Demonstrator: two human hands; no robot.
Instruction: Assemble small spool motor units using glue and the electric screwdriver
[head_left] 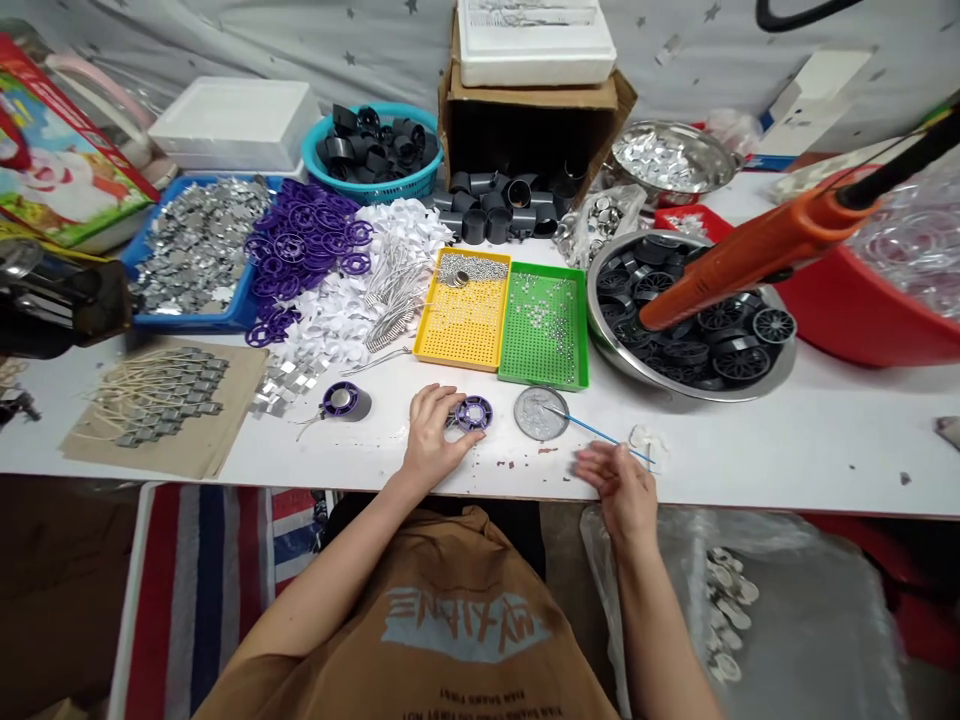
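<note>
My left hand pinches a small round fan-like part with a purple spoked ring and a pale disc at its centre, thumb and fingers at its sides. To the right lies a round shallow dish of grey paste. A thin blue stick rests with one tip in that dish. My right hand is just below the stick's far end, fingers loosely apart; whether the thumb touches the stick is unclear. A similar purple-topped black cylinder with wire ends stands left of my left hand.
Behind are a yellow tray and a green tray of tiny metal pieces. An orange tool leans over a steel bowl of black wheels. Purple rings, white pieces and wired parts lie left. The table's front edge is close.
</note>
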